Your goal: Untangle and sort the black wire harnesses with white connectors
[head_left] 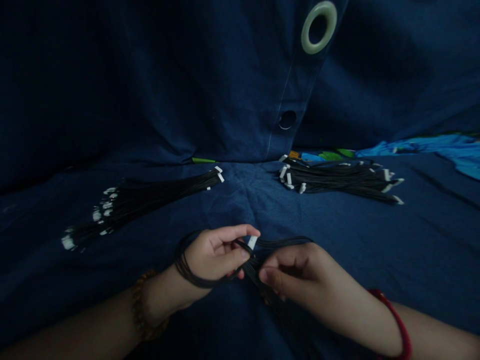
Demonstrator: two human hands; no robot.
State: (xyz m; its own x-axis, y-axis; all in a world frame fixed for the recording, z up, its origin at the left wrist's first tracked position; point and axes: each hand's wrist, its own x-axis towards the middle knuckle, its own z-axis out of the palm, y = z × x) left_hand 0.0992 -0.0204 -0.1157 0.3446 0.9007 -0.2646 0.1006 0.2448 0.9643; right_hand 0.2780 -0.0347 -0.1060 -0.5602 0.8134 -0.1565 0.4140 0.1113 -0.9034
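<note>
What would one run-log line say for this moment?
left hand: holds white connector | right hand: at black cables | beyond: left bundle, right bundle, on blue cloth

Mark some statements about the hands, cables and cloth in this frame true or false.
1. The left hand holds a white connector at its fingertips. True.
2. A red band circles the left wrist. False: it is on the right wrist; the left has a beaded bracelet.
3. Two black cable bundles lie on the blue cloth beyond the hands. True.
4. The right hand rests on the far right bundle. False: it is beside the left hand, nearer the camera.
</note>
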